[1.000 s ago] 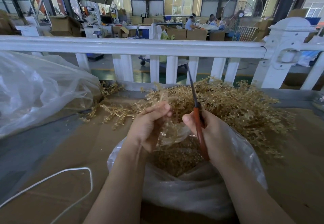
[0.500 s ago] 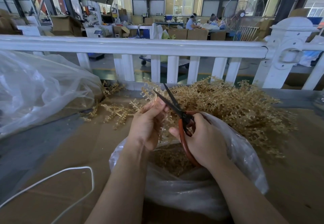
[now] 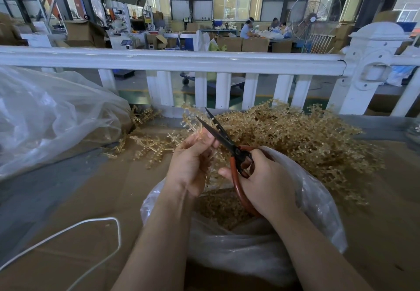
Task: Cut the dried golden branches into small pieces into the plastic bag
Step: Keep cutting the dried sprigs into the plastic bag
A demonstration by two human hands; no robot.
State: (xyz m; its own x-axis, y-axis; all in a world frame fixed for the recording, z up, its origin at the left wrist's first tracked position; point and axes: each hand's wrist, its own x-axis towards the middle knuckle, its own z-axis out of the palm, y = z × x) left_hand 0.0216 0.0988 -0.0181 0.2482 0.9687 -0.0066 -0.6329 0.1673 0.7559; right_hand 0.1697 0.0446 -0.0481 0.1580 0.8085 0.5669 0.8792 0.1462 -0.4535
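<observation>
My left hand (image 3: 193, 161) pinches a golden branch (image 3: 193, 122) above the clear plastic bag (image 3: 318, 204). My right hand (image 3: 266, 181) grips red-handled scissors (image 3: 236, 154). Their dark blades stand apart and point up-left, around the branch just above my left fingertips. Small golden cut pieces (image 3: 222, 206) lie inside the bag, under both hands. A large pile of golden branches (image 3: 306, 140) lies behind the bag and to its right.
A white railing (image 3: 172, 59) runs across behind the cardboard-covered table (image 3: 75, 199). A big crumpled clear bag (image 3: 45, 117) lies at the left. A white cord (image 3: 91, 224) loops at the lower left. Loose branches (image 3: 145, 145) lie left of my hands.
The scissors swung from upright and closed down toward my left hand, and their blades opened around the branch. My left hand stayed over the bag.
</observation>
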